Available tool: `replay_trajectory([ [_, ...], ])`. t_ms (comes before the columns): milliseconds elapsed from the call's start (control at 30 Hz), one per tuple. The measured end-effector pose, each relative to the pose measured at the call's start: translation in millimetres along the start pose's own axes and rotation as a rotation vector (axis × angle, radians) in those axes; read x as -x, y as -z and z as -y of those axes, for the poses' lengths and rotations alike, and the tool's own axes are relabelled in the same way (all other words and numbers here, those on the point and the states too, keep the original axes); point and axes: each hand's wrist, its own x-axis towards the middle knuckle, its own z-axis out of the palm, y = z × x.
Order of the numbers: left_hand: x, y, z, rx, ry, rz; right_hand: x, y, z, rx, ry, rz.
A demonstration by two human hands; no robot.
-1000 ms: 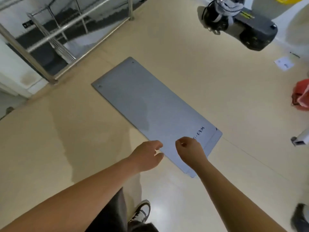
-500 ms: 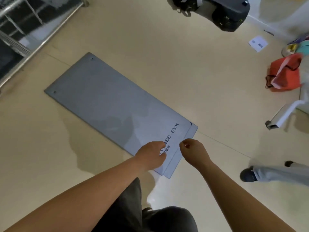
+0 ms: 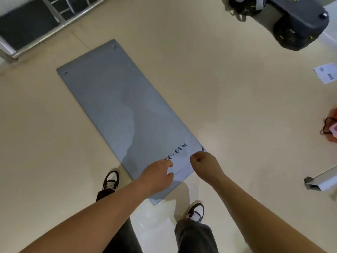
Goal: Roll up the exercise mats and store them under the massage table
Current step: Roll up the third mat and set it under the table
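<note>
A grey exercise mat (image 3: pixel 124 110) lies flat on the beige floor, running from the upper left down to my feet. Dark lettering is printed near its close end. Both my arms reach down over that end. My left hand (image 3: pixel 156 175) hovers above the close edge with fingers loosely apart, holding nothing. My right hand (image 3: pixel 204 165) is over the mat's near right corner with its fingers curled shut; whether it pinches the mat I cannot tell. The massage table is out of sight.
My two black-and-white shoes (image 3: pixel 110 180) (image 3: pixel 196 210) stand either side of the mat's close end. A black machine (image 3: pixel 295 28) sits at the top right, a paper sheet (image 3: pixel 326 73) and an orange bag (image 3: pixel 331 126) at the right, a metal leg (image 3: pixel 319 181) lower right, a railing (image 3: pixel 36 21) top left.
The view has swung, so the mat now runs more straight away from me and both my shoes show. My hands stay over the close end; the other person's legs have left the view.
</note>
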Motion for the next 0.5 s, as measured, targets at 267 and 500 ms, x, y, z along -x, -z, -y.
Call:
replay_trajectory([
  [267, -19.2, -93.2, -18.0, 0.103, 0.112, -0.089, -52.7, -3.0, -82.7, 0.209, 0.092, 0.138],
  [500, -67.7, -131.5, 93.8, 0.024, 0.159, -0.117, -128.1, -93.4, -99.2, 0.352, 0.155, 0.213],
])
